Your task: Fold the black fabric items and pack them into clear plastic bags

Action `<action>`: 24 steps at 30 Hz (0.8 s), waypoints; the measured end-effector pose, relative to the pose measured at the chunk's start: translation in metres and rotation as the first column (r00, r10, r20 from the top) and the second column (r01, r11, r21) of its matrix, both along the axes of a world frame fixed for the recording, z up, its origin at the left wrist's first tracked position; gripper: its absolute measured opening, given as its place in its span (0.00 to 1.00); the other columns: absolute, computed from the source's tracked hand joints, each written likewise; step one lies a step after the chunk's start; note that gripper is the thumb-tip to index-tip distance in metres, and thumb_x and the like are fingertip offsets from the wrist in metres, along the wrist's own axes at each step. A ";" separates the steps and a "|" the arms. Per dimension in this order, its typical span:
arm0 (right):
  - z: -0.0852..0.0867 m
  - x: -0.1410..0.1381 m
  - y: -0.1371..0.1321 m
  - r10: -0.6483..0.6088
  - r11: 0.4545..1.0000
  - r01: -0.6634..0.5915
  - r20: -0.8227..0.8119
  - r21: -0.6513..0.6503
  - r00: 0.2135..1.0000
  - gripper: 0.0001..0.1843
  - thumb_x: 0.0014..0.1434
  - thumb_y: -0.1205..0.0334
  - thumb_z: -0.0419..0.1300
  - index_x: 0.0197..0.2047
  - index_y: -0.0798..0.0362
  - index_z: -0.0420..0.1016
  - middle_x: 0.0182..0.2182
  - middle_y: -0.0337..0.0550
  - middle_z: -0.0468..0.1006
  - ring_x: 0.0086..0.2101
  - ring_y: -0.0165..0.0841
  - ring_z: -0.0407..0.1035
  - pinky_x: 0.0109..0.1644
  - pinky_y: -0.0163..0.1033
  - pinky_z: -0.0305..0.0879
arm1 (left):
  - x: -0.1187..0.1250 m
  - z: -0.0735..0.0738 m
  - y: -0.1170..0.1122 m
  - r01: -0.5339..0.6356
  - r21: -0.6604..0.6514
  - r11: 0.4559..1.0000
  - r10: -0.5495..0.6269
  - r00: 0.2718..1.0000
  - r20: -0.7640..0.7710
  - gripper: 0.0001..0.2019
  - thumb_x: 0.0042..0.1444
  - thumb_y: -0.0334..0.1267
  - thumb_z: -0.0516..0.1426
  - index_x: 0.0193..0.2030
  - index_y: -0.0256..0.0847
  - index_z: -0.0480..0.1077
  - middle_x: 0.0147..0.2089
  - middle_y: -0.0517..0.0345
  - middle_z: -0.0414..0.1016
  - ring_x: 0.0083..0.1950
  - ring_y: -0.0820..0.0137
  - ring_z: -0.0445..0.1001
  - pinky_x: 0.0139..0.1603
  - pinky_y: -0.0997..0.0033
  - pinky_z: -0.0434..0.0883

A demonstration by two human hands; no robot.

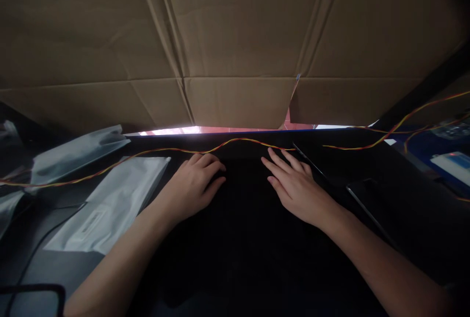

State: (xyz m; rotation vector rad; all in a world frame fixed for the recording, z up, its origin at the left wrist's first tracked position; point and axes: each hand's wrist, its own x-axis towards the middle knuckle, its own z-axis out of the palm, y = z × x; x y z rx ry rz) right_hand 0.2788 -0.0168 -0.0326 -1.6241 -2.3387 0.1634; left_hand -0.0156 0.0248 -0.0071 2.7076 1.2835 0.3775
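Observation:
My left hand [201, 179] rests palm down on the black surface [242, 238], its fingers slightly bent and thumb apart, holding nothing. A red and yellow twisted wire [172, 149] runs just beyond its knuckles. To its left lies a frosted plastic bag [121, 194] with a small printed label. My right hand [293, 182] lies flat with fingers spread, its fingertips close to the same wire; whether they touch it I cannot tell. Just right of that hand is a thin dark slab [312, 158], and nearer to me a dark flat phone-like object [367, 204].
A cardboard sheet [238, 28] stands across the back. Another frosted bag [81, 153] lies far left, above a black cable [40, 243]. On the right are more twisted wires [400, 124] and a white and blue device [453, 163] with a red light.

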 end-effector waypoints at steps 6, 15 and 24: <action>-0.004 -0.006 0.016 -0.067 0.987 0.082 -0.114 0.136 0.991 0.24 0.76 0.63 0.48 0.68 0.48 0.75 0.61 0.49 0.82 0.62 0.49 0.72 0.64 0.62 0.65 | -0.004 -0.003 0.003 -0.203 0.163 0.966 0.216 0.974 -0.070 0.20 0.69 0.32 0.53 0.64 0.45 0.72 0.65 0.40 0.77 0.64 0.39 0.71 0.59 0.32 0.66; 0.038 0.017 -0.002 0.163 0.982 -0.147 -0.139 0.122 0.977 0.11 0.65 0.70 0.59 0.42 0.47 0.81 0.42 0.42 0.81 0.47 0.41 0.71 0.55 0.48 0.67 | -0.032 0.038 -0.001 0.046 -0.032 0.998 -0.048 0.996 -0.070 0.07 0.62 0.37 0.60 0.43 0.50 0.80 0.45 0.55 0.83 0.51 0.54 0.77 0.56 0.50 0.69; 0.061 0.031 -0.021 0.148 0.920 -0.208 -0.198 -0.333 0.969 0.11 0.68 0.45 0.66 0.45 0.40 0.84 0.46 0.39 0.80 0.43 0.37 0.76 0.46 0.43 0.73 | -0.026 0.059 -0.027 0.023 -0.505 0.863 -0.065 0.996 -0.066 0.08 0.63 0.48 0.64 0.45 0.54 0.81 0.38 0.63 0.82 0.36 0.66 0.80 0.34 0.70 0.74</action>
